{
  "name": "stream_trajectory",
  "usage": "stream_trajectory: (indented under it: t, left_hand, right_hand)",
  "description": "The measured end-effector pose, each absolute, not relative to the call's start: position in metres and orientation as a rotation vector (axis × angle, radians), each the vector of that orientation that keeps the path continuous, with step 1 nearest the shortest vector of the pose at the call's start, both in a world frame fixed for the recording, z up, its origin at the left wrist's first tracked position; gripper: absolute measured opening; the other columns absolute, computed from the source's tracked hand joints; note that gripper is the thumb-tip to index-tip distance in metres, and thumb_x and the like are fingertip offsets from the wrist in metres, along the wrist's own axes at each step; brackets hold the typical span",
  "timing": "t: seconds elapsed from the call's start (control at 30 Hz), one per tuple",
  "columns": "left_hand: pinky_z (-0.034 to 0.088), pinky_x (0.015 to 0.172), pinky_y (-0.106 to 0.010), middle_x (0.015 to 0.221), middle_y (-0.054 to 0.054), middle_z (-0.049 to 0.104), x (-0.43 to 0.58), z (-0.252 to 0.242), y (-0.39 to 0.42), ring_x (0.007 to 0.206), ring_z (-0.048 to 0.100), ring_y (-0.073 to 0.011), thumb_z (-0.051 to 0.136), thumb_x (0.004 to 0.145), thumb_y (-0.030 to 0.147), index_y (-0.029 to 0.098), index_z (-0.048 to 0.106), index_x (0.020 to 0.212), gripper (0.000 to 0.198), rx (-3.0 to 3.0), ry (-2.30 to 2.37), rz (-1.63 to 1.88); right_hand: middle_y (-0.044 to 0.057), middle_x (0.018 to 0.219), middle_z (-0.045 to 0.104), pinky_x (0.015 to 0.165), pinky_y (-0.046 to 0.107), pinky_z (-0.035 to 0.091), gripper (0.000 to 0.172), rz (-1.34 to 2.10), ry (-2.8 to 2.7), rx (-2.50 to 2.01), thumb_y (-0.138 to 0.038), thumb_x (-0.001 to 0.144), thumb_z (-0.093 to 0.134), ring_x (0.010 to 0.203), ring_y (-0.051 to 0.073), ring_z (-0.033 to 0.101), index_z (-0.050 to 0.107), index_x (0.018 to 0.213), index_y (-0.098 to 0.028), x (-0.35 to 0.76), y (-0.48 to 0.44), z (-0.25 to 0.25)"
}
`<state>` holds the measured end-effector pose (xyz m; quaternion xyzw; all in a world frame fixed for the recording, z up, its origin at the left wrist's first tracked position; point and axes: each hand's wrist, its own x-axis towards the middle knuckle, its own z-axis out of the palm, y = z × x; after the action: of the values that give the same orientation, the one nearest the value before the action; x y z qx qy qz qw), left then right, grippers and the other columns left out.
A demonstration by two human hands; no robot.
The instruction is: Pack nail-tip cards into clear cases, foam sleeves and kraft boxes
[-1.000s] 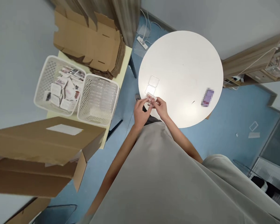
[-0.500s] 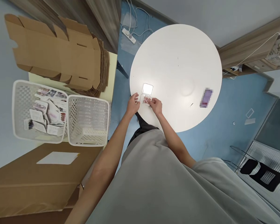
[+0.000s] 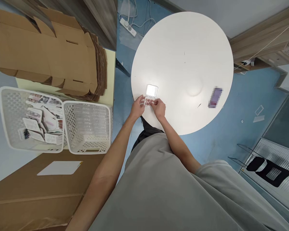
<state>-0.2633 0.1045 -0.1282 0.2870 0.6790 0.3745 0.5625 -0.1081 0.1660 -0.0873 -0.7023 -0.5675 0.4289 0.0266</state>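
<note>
A small clear plastic case [image 3: 150,96] lies open near the round white table's [image 3: 183,48] near left edge. Its lid half is flat on the table and its near half holds small reddish pieces. My left hand [image 3: 136,107] pinches the case's left side. My right hand [image 3: 159,107] rests its curled fingers on the case's right side, over the reddish pieces.
A purple blurred object [image 3: 215,97] lies on the table's right side. To the left stand two white mesh baskets [image 3: 86,126], one filled with packets [image 3: 38,118], beside stacked flat cardboard [image 3: 50,57]. A large brown box [image 3: 38,189] sits near left. A power strip [image 3: 127,26] lies on the blue floor.
The case has gone from held up in both hands to lying open on the table. The view has shifted, so the baskets and cardboard sit further left.
</note>
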Motion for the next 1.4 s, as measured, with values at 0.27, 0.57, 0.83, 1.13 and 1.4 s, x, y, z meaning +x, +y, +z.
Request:
stream_trajectory:
  t: [0.27,0.57,0.83,1.13,1.4]
  left_hand:
    - [0.053,0.123,-0.053,0.167,-0.020,0.059,-0.274,-0.131,0.132,0.146,0.064,-0.0342,0.070,0.087,0.011,0.020,0.053,0.166,0.082,0.740,1.653,0.815]
    - [0.053,0.124,-0.057,0.168,-0.018,0.060,-0.283,-0.126,0.159,0.144,0.067,-0.0346,0.070,0.087,0.014,0.018,0.056,0.165,0.079,0.561,1.532,0.831]
    - [0.056,0.120,-0.049,0.155,-0.017,0.070,-0.267,-0.105,0.136,0.136,0.073,-0.0310,0.071,0.104,0.052,0.023,0.067,0.149,0.054,0.326,1.558,1.023]
    - [0.057,0.120,-0.046,0.133,-0.014,0.077,-0.243,-0.119,0.118,0.135,0.072,-0.0294,0.084,0.089,0.046,0.022,0.071,0.132,0.050,0.311,1.600,1.156]
    - [0.047,0.129,-0.052,0.156,-0.019,0.066,-0.232,-0.119,0.101,0.153,0.060,-0.0340,0.083,0.080,0.025,0.023,0.059,0.154,0.077,0.440,1.562,1.085]
  right_hand:
    - [0.009,0.118,0.078,0.095,0.035,0.058,0.038,1.309,-1.640,-2.128,-0.048,0.099,0.079,0.099,0.022,0.074,0.069,0.123,-0.020,-0.098,0.180,-0.094]
    - [0.007,0.117,0.080,0.100,0.035,0.063,0.045,1.647,-1.278,-1.880,-0.056,0.106,0.069,0.100,0.020,0.077,0.072,0.135,-0.022,-0.088,0.201,-0.116]
    - [0.008,0.124,0.080,0.103,0.035,0.062,0.066,1.615,-1.229,-1.796,-0.080,0.110,0.044,0.111,0.021,0.077,0.075,0.122,-0.023,-0.086,0.181,-0.097]
    - [0.010,0.137,0.080,0.117,0.038,0.057,0.074,1.573,-1.292,-1.734,-0.085,0.103,0.049,0.128,0.025,0.074,0.079,0.129,-0.022,-0.066,0.157,-0.089]
    - [0.013,0.142,0.079,0.117,0.042,0.060,0.064,1.589,-1.326,-1.762,-0.073,0.095,0.072,0.130,0.027,0.075,0.080,0.130,-0.021,-0.058,0.144,-0.095]
